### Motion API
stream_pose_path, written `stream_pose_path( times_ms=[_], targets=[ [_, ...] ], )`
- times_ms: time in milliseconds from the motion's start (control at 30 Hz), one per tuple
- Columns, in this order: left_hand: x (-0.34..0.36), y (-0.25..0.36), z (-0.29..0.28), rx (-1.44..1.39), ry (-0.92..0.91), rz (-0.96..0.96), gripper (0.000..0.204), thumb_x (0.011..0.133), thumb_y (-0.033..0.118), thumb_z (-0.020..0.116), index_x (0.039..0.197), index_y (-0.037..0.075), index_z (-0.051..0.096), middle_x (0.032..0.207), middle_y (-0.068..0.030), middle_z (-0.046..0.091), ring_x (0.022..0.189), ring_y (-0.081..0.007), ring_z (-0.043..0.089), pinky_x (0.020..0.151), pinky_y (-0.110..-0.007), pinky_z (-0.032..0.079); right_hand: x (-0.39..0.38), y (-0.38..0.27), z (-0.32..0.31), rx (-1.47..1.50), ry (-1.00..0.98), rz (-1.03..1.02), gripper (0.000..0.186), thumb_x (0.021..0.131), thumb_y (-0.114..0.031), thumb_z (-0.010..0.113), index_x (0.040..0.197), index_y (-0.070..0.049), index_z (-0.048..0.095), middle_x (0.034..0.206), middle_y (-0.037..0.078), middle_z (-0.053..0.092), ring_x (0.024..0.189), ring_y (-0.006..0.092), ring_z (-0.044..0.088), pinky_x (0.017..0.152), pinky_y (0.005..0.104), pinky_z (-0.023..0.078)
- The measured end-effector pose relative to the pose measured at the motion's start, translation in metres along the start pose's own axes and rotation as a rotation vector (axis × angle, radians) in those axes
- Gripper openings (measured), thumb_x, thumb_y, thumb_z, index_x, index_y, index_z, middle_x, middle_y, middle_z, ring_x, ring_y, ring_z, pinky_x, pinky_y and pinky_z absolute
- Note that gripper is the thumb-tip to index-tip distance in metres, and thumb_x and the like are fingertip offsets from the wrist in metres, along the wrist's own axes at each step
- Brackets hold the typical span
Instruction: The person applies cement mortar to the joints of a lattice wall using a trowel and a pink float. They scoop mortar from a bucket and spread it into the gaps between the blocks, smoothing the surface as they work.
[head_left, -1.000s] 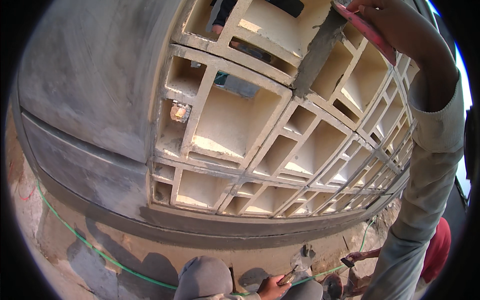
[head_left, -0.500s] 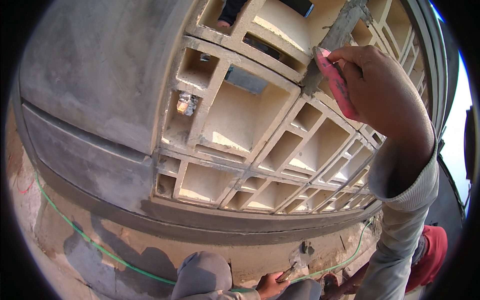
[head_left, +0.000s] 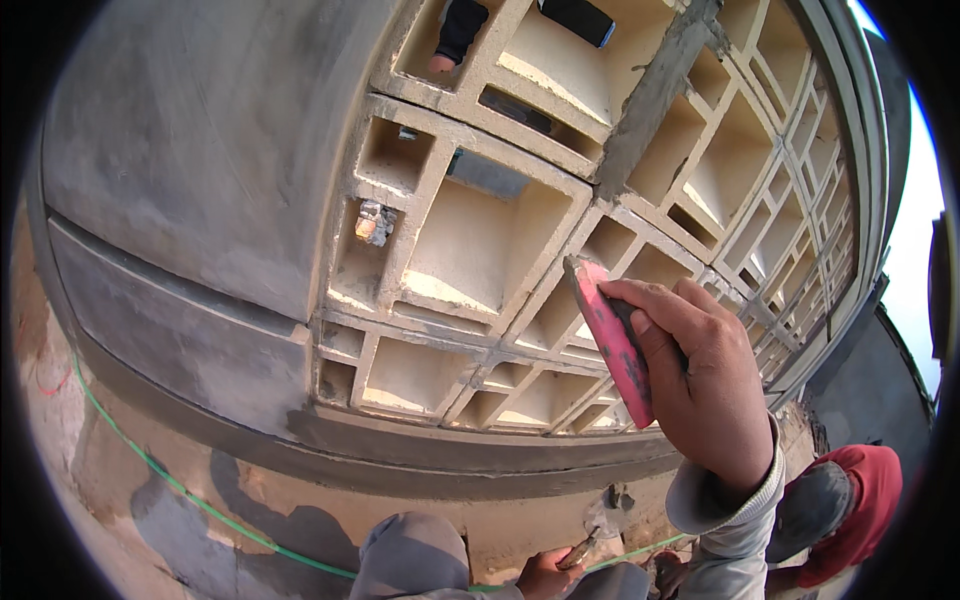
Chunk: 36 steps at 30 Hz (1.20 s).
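Observation:
My right hand (head_left: 700, 370) is closed round a flat pink sponge pad (head_left: 612, 340) smeared with grey cement. It holds the pad tilted in front of the cream lattice blocks (head_left: 340, 298); whether the pad touches them I cannot tell. Above it, a strip of grey mortar (head_left: 648, 110) fills a joint and spreads over part of a block. Low in the picture, between my knees, my left hand (head_left: 545, 574) grips the handle of a trowel (head_left: 590, 535). A lump of grey mortar shows at the trowel's blade end.
A smooth grey wall (head_left: 190, 130) adjoins the lattice on the left. A green hose (head_left: 215, 515) runs along the ground below. At the right crouches a person in red (head_left: 865, 500). Behind the upper openings, a hand in a dark sleeve (head_left: 441, 63) shows. Broken rubble (head_left: 374, 222) sits in one opening.
My right hand has come down with the pink sponge pad, away from the mortar strip, which now shows more fully. The left hand stays low with the trowel.

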<state>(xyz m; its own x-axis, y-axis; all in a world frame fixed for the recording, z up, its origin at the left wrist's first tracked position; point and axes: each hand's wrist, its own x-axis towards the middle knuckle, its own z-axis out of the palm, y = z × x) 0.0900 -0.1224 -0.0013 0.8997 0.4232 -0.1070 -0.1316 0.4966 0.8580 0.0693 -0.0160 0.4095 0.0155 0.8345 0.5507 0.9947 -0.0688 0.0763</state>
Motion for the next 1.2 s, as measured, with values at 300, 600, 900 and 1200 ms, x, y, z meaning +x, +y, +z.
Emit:
stream_pose_path(
  times_ms=[300,600,900,1200],
  targets=[
    [-0.002,0.016,-0.012,0.330,-0.020,-0.065,0.037,0.088,0.026,0.073,0.118,0.005,0.065,0.074,-0.0050,0.066,0.060,-0.0143,0.062,0.059,-0.032,0.051,-0.125,0.110,0.058,1.638,0.146,0.471,0.046,0.102,-0.017,0.056,0.143,0.002,0.048,0.122,0.008,0.067,0.102,0.0157,0.067,0.086,0.0268,0.054],
    [-0.006,0.014,-0.013,0.292,-0.152,0.001,0.060,0.090,0.020,0.077,0.138,0.002,0.047,0.096,-0.0081,0.065,0.085,-0.0129,0.063,0.075,-0.030,0.053,-0.239,0.149,0.096,1.900,0.384,0.884,0.040,0.101,-0.030,0.051,0.130,-0.002,0.052,0.110,0.013,0.066,0.081,0.0253,0.066,0.064,0.0374,0.052],
    [0.009,0.066,-0.020,0.110,-0.301,-0.048,0.063,0.092,0.009,0.072,0.146,0.000,0.041,0.110,-0.0037,0.059,0.081,-0.0068,0.057,0.068,-0.023,0.048,-0.284,0.198,0.111,2.256,1.108,0.616,0.030,0.102,-0.015,0.053,0.124,0.004,0.046,0.101,0.010,0.046,0.045,0.0104,0.049,0.034,0.0259,0.037],
    [-0.035,0.094,-0.027,-0.070,-0.121,-0.026,0.061,0.090,-0.001,0.062,0.142,0.013,0.033,0.087,0.0018,0.053,0.065,-0.0086,0.054,0.057,-0.028,0.046,-0.269,0.201,0.155,2.104,0.744,0.639,0.036,0.104,-0.021,0.051,0.132,0.000,0.046,0.114,0.016,0.053,0.046,0.0105,0.045,0.034,0.0257,0.033]
  ],
)
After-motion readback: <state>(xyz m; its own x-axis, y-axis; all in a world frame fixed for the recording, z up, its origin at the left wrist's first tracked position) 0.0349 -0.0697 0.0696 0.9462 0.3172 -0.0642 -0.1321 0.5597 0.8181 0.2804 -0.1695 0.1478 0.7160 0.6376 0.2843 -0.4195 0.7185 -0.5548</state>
